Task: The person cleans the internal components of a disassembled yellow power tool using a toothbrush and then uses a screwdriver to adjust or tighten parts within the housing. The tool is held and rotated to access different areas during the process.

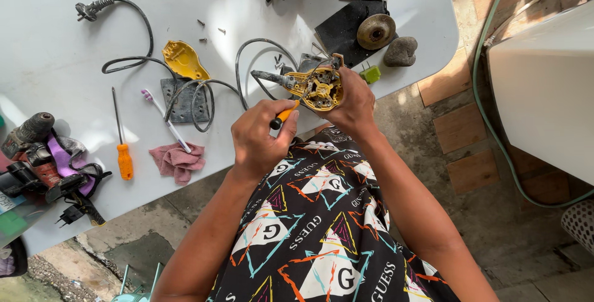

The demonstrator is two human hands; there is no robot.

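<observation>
My left hand (260,141) is closed around a small screwdriver with an orange and black handle (283,116), its tip pointing into an opened yellow power tool body (318,88). My right hand (356,107) grips that tool body from the right and holds it just above the near edge of the white table (49,60). The tool's inner metal parts and wires are exposed. Its black cord (204,91) loops across the table to a plug (86,10). A detached yellow cover (182,59) lies to the left.
On the table lie an orange-handled screwdriver (124,153), a toothbrush (164,116), a pink rag (178,161), loose screws (210,30), a grey plate (179,101), a round disc (375,31), a stone (401,51) and a green piece (371,74). A red and black power tool (37,166) sits far left. A hose (489,110) runs over the paved floor.
</observation>
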